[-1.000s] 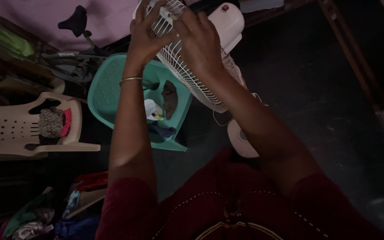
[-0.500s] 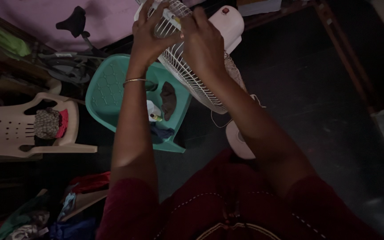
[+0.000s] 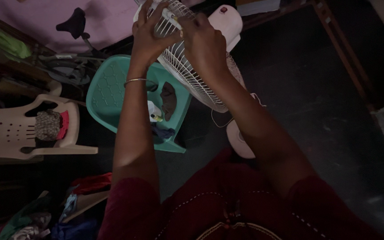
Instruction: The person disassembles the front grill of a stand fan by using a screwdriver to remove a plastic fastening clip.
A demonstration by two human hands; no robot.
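Note:
A white pedestal fan stands in front of me, its wire grille (image 3: pixel 192 80) facing up and left, its motor housing (image 3: pixel 226 21) behind. My left hand (image 3: pixel 150 35) rests spread on the top of the grille, a thin bangle on its wrist. My right hand (image 3: pixel 203 42) sits just right of it, fingers pinched on a small pale part (image 3: pixel 173 17) at the grille's upper rim. The fan's round base (image 3: pixel 240 141) shows below my right forearm.
A teal plastic chair (image 3: pixel 107 93) holding a white bottle (image 3: pixel 153 111) and dark cloth stands left of the fan. A beige plastic chair (image 3: pixel 10 131) with clothes sits farther left. Clothes lie heaped at the lower left (image 3: pixel 45 213). A cycle saddle (image 3: pixel 73 23) leans by the pink wall.
My right hand has shifted slightly up and left along the grille rim, closing its fingers on the small pale part. My left hand stays on the grille.

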